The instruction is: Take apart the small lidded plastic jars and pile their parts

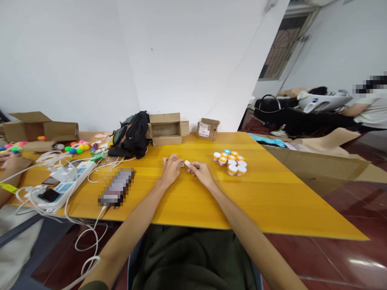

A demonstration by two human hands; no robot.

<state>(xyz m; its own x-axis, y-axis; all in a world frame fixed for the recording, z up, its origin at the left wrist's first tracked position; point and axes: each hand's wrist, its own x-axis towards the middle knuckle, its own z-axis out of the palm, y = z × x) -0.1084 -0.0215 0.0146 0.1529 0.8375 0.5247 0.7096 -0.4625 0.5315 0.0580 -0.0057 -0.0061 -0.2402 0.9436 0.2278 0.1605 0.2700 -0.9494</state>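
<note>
Over the middle of the table, my right hand (202, 172) pinches a small white piece with dark dots (187, 163) between thumb and fingers. Close beside it, my left hand (171, 170) is curled with its fingers together. A bit of something small and pale shows at its fingertips, too small to name and partly covered by the fingers. The two hands almost meet around the dotted piece. To their right stands a group of several small clear jars (232, 171) with white and orange lids, one of them teal.
Left on the wooden table (193, 205) lie a phone (118, 186) and a power strip (75, 177) with tangled white cables. Behind are a black bag (133, 135) and open cardboard boxes (166, 139). A co-worker's hand (15, 163) is at far left, near coloured balls (79, 147).
</note>
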